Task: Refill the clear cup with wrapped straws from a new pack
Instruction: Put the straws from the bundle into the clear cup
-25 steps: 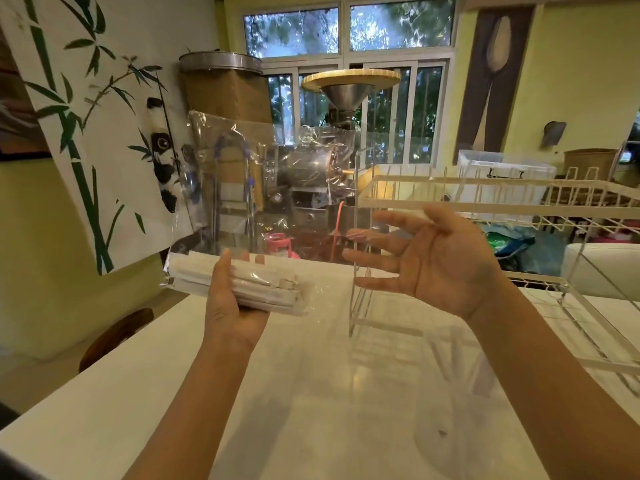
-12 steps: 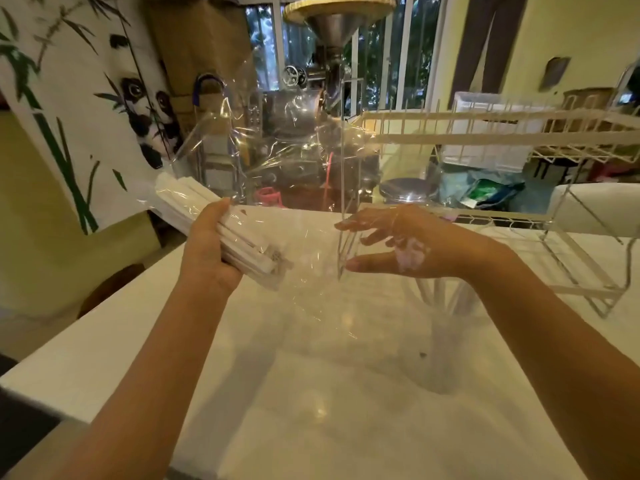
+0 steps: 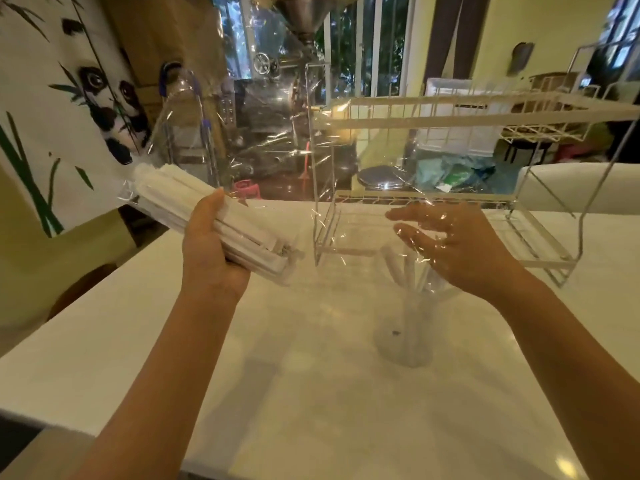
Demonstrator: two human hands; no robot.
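My left hand (image 3: 211, 251) grips a bundle of white wrapped straws (image 3: 194, 209), tilted with its far end up and to the left. Clear pack film (image 3: 277, 140) billows from the bundle across to the right and drapes over my right hand (image 3: 457, 247). That hand hovers with fingers spread, just above a clear cup (image 3: 412, 327) that stands on the white counter (image 3: 277, 375). A few wrapped straws (image 3: 403, 271) lean inside the cup.
A white wire rack (image 3: 450, 112) stands on the counter behind the cup. A panda-and-bamboo cloth (image 3: 69, 98) hangs at the left. A metal machine (image 3: 277, 126) sits beyond the counter's far edge. The counter's near edge runs along the bottom.
The view has tilted down, bringing the cup into sight. My right hand dropped from chest height to just above the cup. The left hand keeps the bundle, now tilted more steeply.
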